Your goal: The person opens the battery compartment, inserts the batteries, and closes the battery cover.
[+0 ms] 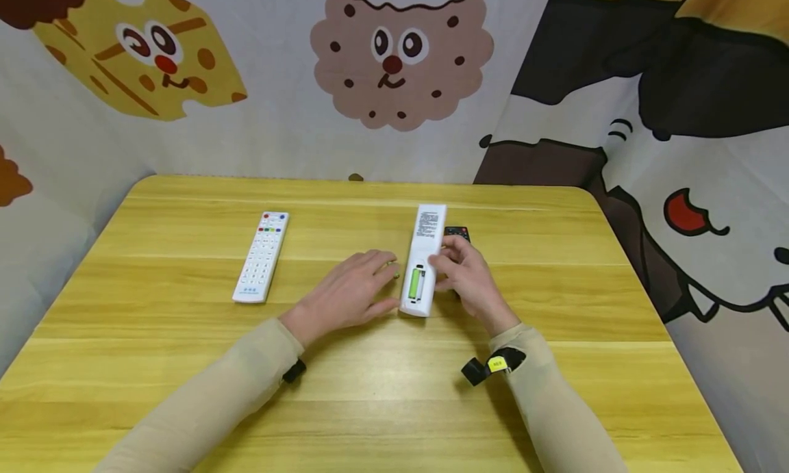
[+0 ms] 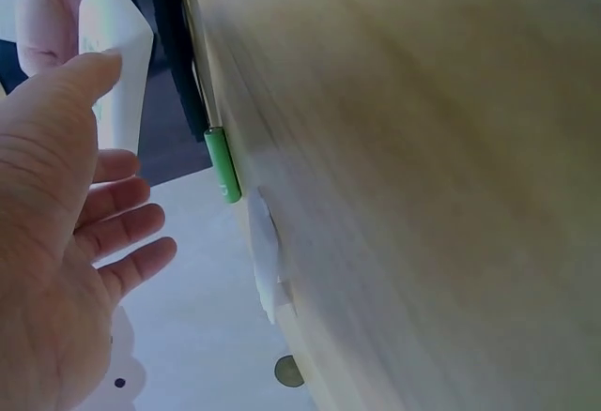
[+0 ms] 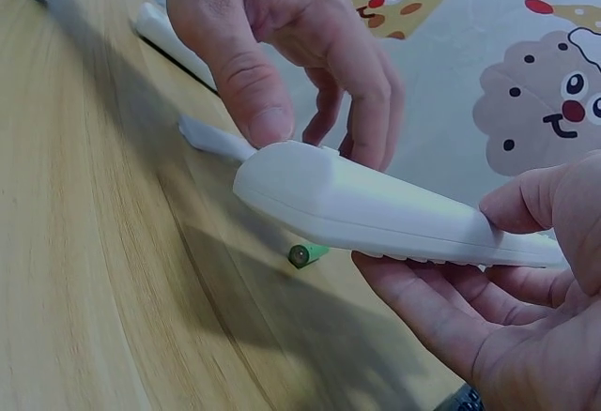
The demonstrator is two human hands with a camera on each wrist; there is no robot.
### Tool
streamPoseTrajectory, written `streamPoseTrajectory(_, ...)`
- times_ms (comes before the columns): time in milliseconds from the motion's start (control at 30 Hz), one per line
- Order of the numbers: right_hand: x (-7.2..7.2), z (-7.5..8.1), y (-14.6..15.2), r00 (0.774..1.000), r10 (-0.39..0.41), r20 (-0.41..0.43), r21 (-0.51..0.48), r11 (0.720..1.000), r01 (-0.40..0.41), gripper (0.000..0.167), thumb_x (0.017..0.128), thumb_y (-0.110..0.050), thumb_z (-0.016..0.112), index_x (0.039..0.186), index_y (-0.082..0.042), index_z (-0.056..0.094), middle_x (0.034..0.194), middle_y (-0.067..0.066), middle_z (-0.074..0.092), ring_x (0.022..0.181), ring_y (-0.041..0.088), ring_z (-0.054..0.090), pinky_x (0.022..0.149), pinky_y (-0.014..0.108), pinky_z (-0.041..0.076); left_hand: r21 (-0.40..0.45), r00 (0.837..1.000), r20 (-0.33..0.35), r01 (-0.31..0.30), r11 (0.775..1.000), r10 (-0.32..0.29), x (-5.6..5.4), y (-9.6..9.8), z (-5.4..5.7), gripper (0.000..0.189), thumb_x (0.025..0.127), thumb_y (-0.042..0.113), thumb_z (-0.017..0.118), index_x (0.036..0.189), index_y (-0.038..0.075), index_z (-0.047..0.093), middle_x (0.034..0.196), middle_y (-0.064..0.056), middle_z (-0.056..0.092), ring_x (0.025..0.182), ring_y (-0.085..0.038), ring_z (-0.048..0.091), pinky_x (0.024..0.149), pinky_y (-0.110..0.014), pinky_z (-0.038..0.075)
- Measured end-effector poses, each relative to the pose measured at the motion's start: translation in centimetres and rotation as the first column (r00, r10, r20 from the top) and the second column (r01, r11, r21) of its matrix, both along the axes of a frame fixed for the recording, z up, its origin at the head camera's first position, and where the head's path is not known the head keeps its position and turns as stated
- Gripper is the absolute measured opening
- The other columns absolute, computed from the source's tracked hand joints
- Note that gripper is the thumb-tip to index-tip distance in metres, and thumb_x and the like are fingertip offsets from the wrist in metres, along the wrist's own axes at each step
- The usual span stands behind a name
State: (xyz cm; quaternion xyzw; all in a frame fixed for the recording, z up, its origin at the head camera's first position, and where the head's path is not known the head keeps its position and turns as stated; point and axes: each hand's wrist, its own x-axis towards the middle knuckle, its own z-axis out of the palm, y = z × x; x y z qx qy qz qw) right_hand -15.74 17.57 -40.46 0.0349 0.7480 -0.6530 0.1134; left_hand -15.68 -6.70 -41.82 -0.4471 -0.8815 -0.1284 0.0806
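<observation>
My right hand [image 1: 470, 281] grips a white remote [image 1: 427, 244] by its side, back facing up and raised off the table. The remote's battery compartment [image 1: 422, 286] lies uncovered, with one green battery [image 1: 414, 283] in one slot and the other slot vacant. Beside the lower end, my left hand [image 1: 348, 291] has its fingers loosely extended, thumb tip right at the remote's edge and nothing held. A loose green battery [image 2: 223, 167] lies on the table beyond the left fingers. Near it is a thin white piece [image 2: 265, 251] that resembles a battery cover, mostly hidden behind the left hand in the head view.
Another white remote [image 1: 261, 257], buttons up, lies on the left of the wooden table [image 1: 370, 418]. A black remote [image 1: 457, 233] lies partly hidden behind my right hand. Printed cloth [image 1: 277, 137] hangs along the table's far edge.
</observation>
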Motion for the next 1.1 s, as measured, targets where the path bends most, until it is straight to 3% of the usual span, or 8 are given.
streamPoseTrajectory(600, -0.11, 0.42, 0.38, 1.000, -0.007, 0.013, 0.016, 1.000, 0.007, 0.038, 0.102, -0.009, 0.058, 0.139, -0.001, 0.051, 0.117, 0.019, 0.059, 0.093, 0.025, 0.066, 0.068, 0.031, 0.062, -0.148, 0.994, 0.072, -0.066, 0.987, 0.077, -0.12, 0.21, -0.12, 0.061, 0.099, 0.045, 0.067, 0.143, 0.004, 0.056, 0.150, -0.019, 0.051, 0.136, -0.036, 0.053, 0.114, -0.054, 0.045)
streamPoseTrajectory(1100, -0.26, 0.74, 0.32, 1.000, -0.002, 0.024, 0.021, 1.000, 0.002, 0.038, 0.102, -0.010, 0.059, 0.139, -0.002, 0.051, 0.120, 0.019, 0.060, 0.096, 0.025, 0.066, 0.067, 0.030, 0.061, -0.263, 0.981, 0.145, -0.089, 0.961, 0.130, -0.24, 0.50, 0.13, 0.067, 0.101, 0.045, 0.064, 0.152, 0.005, 0.047, 0.163, -0.019, 0.036, 0.147, -0.040, 0.041, 0.117, -0.058, 0.040)
